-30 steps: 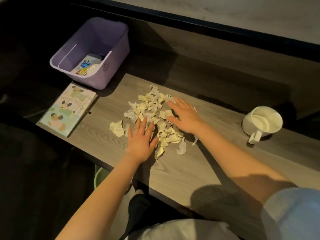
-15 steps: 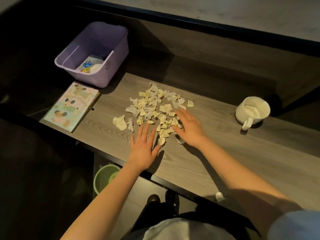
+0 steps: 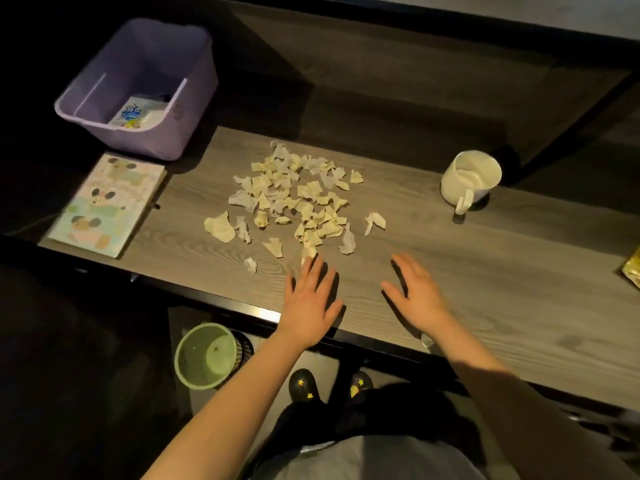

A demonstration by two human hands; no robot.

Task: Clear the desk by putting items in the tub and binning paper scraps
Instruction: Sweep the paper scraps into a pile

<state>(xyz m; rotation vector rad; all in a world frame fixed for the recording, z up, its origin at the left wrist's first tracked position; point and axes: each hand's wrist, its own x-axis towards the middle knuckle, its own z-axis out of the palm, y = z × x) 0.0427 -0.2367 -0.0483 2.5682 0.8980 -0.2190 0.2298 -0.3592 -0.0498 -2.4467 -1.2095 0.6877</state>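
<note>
A heap of torn paper scraps [image 3: 294, 199] lies spread on the middle of the wooden desk [image 3: 485, 271]. My left hand [image 3: 311, 303] is flat over the desk's near edge, fingers straight, fingertips just short of the nearest scraps. My right hand [image 3: 415, 296] hovers open to the right of it, holding nothing. A purple tub [image 3: 194, 95] stands at the far left with a printed packet inside. A picture book [image 3: 107, 206] lies in front of the tub. A white mug [image 3: 471, 181] stands to the right of the scraps.
A green waste bin [image 3: 204, 355] stands on the floor under the desk's near edge, left of my feet. One stray scrap [image 3: 426, 341] lies at the desk edge by my right wrist. A gold packet [image 3: 632, 271] shows at the far right edge.
Both hands have drawn back from the scrap heap toward the desk's near edge. The scraps lie more spread out. The view has tilted down, bringing the bin and my feet into sight.
</note>
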